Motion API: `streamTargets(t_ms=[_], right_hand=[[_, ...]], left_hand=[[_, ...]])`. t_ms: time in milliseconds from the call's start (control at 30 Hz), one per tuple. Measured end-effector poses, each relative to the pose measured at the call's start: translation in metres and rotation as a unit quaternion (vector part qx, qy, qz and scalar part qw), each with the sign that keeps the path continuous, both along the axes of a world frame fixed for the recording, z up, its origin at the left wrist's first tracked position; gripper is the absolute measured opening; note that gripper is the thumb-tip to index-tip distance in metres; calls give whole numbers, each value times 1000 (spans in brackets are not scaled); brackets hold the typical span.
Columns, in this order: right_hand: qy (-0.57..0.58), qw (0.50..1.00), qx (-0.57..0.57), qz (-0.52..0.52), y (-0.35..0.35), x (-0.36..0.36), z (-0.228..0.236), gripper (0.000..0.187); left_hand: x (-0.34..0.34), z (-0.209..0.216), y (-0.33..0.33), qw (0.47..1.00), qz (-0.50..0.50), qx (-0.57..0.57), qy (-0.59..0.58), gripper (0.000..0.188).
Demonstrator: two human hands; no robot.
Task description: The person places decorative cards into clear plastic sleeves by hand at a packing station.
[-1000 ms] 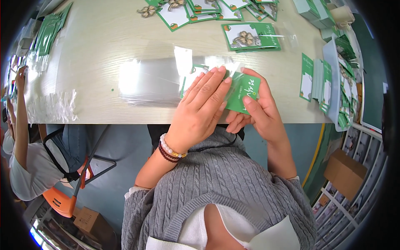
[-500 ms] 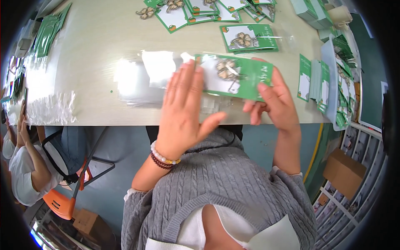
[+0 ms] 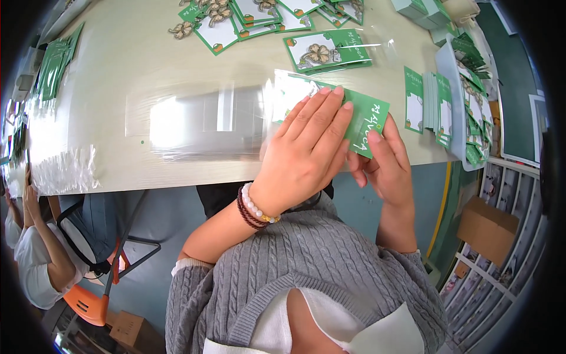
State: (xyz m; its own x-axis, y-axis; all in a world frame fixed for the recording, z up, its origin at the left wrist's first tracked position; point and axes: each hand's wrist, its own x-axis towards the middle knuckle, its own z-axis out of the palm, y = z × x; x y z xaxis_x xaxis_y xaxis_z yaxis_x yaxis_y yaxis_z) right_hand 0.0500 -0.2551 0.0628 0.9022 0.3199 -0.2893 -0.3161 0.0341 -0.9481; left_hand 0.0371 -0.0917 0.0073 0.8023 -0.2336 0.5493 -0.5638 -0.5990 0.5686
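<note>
My right hand grips the right end of a green and white card with its thumb and fingers. Across the middle of that card lies my left hand, palm down with its fingers stretched out, hiding most of the front. Clear plastic shows at the card's left end. To the left, a pile of clear plastic bags lies flat near the table's front edge. Just beyond my hands is another card in a clear bag, with a clover-shaped charm on it.
Several charm cards are heaped at the far side of the table. At the right stand a row of blank cards and a pale bin full of cards. More plastic bags lie at the left. A person sits there.
My left hand has slid right, from the card's left edge onto its middle, and now covers the charm seen before. My right hand keeps its grip. The view has shifted slightly.
</note>
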Motion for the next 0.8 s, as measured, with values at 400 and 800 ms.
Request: streamTargets(t_ms=[400, 800], right_hand=[[50, 997, 28, 48, -21, -1, -9, 36], [72, 993, -15, 90, -34, 1, -15, 33]], left_hand=[[-2, 15, -1, 991, -36, -103, 70, 61], [1, 12, -13, 996, -51, -67, -3, 46]])
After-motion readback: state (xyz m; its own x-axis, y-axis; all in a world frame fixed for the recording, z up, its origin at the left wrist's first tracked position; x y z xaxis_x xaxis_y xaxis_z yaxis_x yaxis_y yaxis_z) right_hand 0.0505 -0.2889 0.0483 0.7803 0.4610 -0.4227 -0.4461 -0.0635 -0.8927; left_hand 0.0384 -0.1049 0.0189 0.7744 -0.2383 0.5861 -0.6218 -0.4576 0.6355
